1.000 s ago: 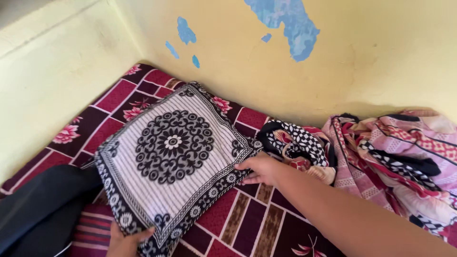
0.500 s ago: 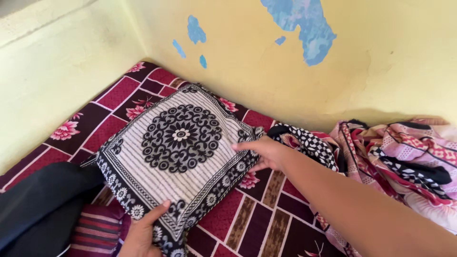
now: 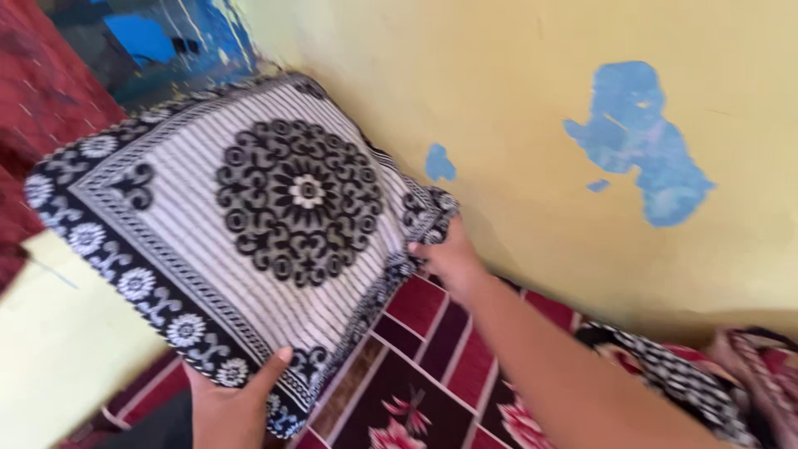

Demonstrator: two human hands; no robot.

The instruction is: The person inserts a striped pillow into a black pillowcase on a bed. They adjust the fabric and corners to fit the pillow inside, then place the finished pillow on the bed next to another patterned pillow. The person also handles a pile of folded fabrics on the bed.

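the black-and-white patterned cushion (image 3: 249, 224) is up off the maroon floral bed (image 3: 432, 366), filling the frame's left centre, gripped by the left hand (image 3: 229, 403) at its lower corner and the right hand (image 3: 449, 258) at its right corner, not yet set anywhere.

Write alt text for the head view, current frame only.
Two bare hands hold a square black-and-white cushion with a round floral medallion up off a maroon floral bedsheet: the left hand grips its bottom edge, the right hand its right corner. Behind is a yellow wall with blue patches of peeled paint; crumpled patterned cloth lies at lower right.
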